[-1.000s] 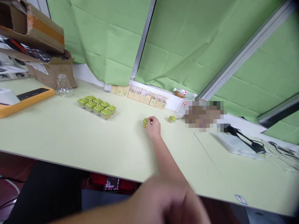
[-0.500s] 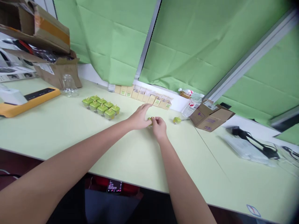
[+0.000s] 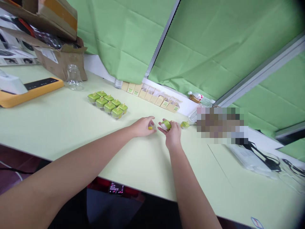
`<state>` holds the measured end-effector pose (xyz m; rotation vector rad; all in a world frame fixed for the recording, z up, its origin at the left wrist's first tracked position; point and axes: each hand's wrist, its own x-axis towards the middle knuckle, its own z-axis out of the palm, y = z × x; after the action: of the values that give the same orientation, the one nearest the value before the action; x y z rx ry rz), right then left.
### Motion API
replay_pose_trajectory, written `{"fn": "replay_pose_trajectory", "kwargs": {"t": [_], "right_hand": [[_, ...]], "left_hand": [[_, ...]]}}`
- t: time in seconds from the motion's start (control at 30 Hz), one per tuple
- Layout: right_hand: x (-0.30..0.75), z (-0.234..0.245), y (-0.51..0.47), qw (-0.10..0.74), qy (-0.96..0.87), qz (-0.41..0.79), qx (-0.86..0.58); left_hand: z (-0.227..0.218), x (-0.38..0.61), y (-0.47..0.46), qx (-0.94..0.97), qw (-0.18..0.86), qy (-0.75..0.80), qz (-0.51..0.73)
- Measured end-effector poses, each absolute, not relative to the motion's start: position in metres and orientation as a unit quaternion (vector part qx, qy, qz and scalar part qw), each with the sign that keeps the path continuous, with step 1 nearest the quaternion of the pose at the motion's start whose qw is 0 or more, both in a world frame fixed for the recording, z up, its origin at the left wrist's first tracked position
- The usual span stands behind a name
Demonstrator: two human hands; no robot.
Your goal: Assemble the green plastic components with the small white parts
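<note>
Over the middle of the table, my left hand [image 3: 142,127] curls its thumb and fingers around a small clear container [image 3: 151,127] with a yellow mark. Just to its right, my right hand [image 3: 173,135] grips a green lid [image 3: 166,124], tilted so its whitish inside shows. Lid and container are apart. Past my right hand stands another small green-lidded container [image 3: 184,124], partly behind the fingers. To the left, several clear containers with green lids and yellow ring tops [image 3: 109,106] are grouped in two rows.
Small tan cartons [image 3: 149,94] line the wall at the back. A yellow-edged device [image 3: 35,93], a clear plastic jar [image 3: 74,78] and a cardboard box [image 3: 51,63] are at left. A plastic bottle [image 3: 202,99] lies back right; black cables [image 3: 264,156] sit farther right.
The hands have moved apart, and the green lid is now off the container. My right hand has shifted right with the lid, while the left keeps the clear container. The view has tilted slightly.
</note>
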<state>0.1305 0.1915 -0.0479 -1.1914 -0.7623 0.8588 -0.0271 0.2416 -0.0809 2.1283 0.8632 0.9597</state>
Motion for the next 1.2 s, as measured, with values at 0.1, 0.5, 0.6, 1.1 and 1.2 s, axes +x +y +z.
{"fn": "replay_pose_trajectory", "kwargs": {"t": [0.1, 0.5, 0.6, 1.1, 1.2], "right_hand": [[0.14, -0.044, 0.19, 0.657, -0.266, 0.462, -0.533], [0.137, -0.054, 0.182, 0.543, -0.407, 0.557, -0.479], [0.134, -0.054, 0.179, 0.514, -0.442, 0.569, -0.466], [0.126, -0.05, 0.172, 0.448, -0.501, 0.535, -0.512], [0.124, -0.049, 0.172, 0.45, -0.497, 0.527, -0.522]], "left_hand": [[-0.085, -0.03, 0.248, 0.814, 0.273, 0.365, 0.359], [-0.058, -0.039, 0.221, 0.872, 0.094, 0.254, 0.408], [-0.054, -0.035, 0.213, 0.883, 0.128, 0.22, 0.396], [-0.047, -0.037, 0.21, 0.876, 0.202, 0.218, 0.38], [-0.047, -0.038, 0.21, 0.874, 0.215, 0.21, 0.383]]}}
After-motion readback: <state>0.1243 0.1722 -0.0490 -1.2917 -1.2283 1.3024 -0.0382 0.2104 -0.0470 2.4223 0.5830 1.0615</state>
